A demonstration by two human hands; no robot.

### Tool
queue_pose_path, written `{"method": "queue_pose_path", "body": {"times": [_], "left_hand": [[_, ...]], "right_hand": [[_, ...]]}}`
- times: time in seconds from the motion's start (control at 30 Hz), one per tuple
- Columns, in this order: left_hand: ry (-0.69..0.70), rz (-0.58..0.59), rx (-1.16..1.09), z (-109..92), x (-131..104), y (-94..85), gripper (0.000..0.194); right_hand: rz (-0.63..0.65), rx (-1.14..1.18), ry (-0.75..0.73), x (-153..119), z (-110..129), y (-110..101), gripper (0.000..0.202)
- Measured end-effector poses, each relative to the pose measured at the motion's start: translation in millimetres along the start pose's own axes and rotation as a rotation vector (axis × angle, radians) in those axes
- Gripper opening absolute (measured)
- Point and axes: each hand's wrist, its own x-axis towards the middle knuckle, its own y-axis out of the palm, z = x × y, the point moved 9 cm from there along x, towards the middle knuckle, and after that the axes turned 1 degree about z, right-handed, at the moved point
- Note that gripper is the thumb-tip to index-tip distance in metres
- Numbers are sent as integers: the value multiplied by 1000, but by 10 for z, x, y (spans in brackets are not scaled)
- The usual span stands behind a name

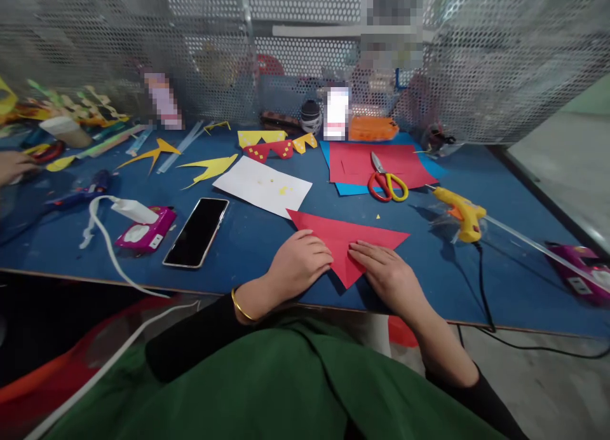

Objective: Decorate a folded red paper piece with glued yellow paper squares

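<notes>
A red sheet of paper [340, 243], folded into a triangle, lies near the table's front edge with one point towards me. My left hand [300, 262] is closed at its left side, fingers curled together on the paper and thumb hidden. From the right, my right hand [384, 271] rests on the same paper, its fingers stretched out flat and close together. Just behind the triangle is a white sheet [264, 182] with small yellow scraps on it. Scissors [388, 182] with one red and one yellow handle lie on a stack of red paper [352, 163] and blue paper.
A yellow glue gun [462, 214] stands at right, its cord hanging over the edge. Left of my hands are a phone [196, 232] and a purple power socket [147, 229]. Paper glasses [269, 150] lie behind. Another person's hand [16, 165] is at far left.
</notes>
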Motion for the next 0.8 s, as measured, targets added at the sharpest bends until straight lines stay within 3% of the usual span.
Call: {"method": "queue_pose_path", "body": {"times": [0.2, 0.47, 0.63, 0.8], "left_hand": [[-79, 8, -92, -8, 35, 42, 22], [-425, 3, -370, 264, 33, 74, 9], [-480, -20, -334, 301, 59, 77, 15], [-489, -15, -213, 275, 88, 69, 20]], "right_hand": [[-61, 216, 213, -149, -135, -22, 26], [-147, 360, 546, -193, -330, -38, 14], [-180, 276, 635, -200, -358, -50, 18], [-193, 182, 627, -196, -334, -59, 21]]}}
